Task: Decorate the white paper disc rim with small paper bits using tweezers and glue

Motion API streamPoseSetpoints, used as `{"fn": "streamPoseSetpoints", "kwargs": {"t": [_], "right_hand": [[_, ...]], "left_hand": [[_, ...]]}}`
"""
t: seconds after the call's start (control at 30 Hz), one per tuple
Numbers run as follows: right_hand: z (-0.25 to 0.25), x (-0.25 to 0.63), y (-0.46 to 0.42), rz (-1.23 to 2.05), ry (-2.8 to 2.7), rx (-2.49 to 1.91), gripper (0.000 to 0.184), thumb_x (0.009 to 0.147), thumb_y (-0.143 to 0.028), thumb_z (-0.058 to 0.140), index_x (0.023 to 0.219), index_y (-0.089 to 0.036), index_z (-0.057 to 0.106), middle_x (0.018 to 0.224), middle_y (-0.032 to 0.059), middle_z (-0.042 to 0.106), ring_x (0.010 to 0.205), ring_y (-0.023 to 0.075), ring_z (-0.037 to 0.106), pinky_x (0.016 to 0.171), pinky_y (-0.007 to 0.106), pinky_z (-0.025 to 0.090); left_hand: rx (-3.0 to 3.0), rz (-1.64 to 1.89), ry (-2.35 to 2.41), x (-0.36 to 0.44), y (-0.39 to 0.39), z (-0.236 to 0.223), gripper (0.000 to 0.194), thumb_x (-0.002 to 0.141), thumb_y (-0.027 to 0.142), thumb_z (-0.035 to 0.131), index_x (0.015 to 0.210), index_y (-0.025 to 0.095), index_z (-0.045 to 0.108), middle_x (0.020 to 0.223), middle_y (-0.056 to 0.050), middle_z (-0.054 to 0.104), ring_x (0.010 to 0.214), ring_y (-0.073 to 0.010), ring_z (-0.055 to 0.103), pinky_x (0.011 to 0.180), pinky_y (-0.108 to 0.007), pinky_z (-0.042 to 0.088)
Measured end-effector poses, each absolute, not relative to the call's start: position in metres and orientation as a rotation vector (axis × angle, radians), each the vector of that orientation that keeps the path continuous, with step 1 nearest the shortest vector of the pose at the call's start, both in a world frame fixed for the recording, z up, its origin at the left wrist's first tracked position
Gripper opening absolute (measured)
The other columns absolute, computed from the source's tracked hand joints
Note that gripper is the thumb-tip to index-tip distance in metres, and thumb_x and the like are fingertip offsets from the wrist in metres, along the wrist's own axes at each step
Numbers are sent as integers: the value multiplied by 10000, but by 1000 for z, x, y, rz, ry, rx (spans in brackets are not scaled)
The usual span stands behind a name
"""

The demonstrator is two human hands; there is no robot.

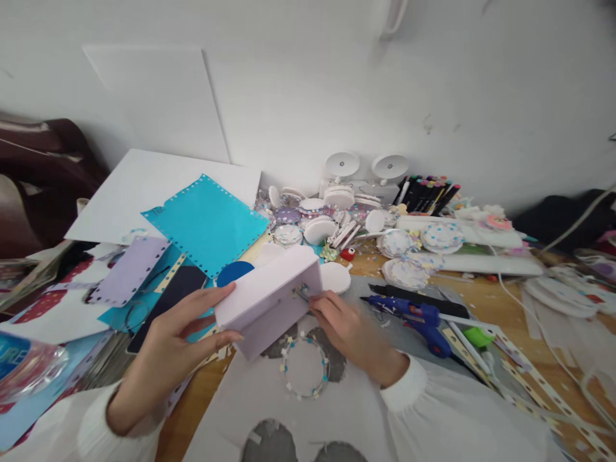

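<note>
My left hand [180,343] grips the left end of a white, open-sided box [269,282], thumb below and fingers on top. The box is tilted, its hollow side facing me. My right hand [349,327] is closed in a pinch at the box's right end. Small bluish and yellowish bits [302,290] show at those fingertips, too small to name. Just below the box, a ring of blue and white beads [305,366] lies on a white sheet with grey round patches [269,439].
A blue glue gun [414,317] lies to the right. White discs [320,229] and wrapped bundles crowd the back, beside markers [428,196]. Turquoise paper [206,221] with punched edges, a dark phone [166,308] and a plastic bottle [33,366] are on the left.
</note>
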State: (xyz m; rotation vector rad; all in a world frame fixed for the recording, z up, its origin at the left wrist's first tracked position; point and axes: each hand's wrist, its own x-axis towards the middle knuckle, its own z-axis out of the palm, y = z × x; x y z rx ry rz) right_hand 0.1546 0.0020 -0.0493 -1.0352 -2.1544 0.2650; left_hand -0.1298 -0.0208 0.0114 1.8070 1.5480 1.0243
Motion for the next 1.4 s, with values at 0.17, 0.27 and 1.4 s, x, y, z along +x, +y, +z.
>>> {"fn": "streamPoseSetpoints", "kwargs": {"t": [0.17, 0.27, 1.4], "right_hand": [[-52, 157, -1, 276, -2002, -1059, 142, 935, -157, 453, 1013, -214, 556, 951, 70, 632, 918, 183, 628, 796, 307, 512], [-53, 157, -1, 281, -1939, -1077, 139, 925, -143, 461, 999, -217, 553, 917, 61, 628, 886, 180, 620, 778, 304, 502], [-65, 146, -5, 393, -1857, -1135, 74, 857, -161, 554, 844, -201, 615, 776, 31, 695, 712, 167, 663, 625, 250, 501]], "left_hand": [[1861, 1051, 1558, -132, -22, 23, 560, 644, 487, 779, 1173, 364, 643, 1224, 6, 618, 1151, -279, 568, 870, -301, 576], [1873, 1063, 1559, -133, -17, 28, 560, 631, 478, 790, 1159, 350, 655, 1224, 6, 618, 1142, -277, 567, 898, -313, 564], [2399, 848, 1514, -144, -19, 1, 577, 780, 542, 648, 1307, 360, 500, 1306, -29, 572, 1157, -255, 582, 952, -358, 509]]}}
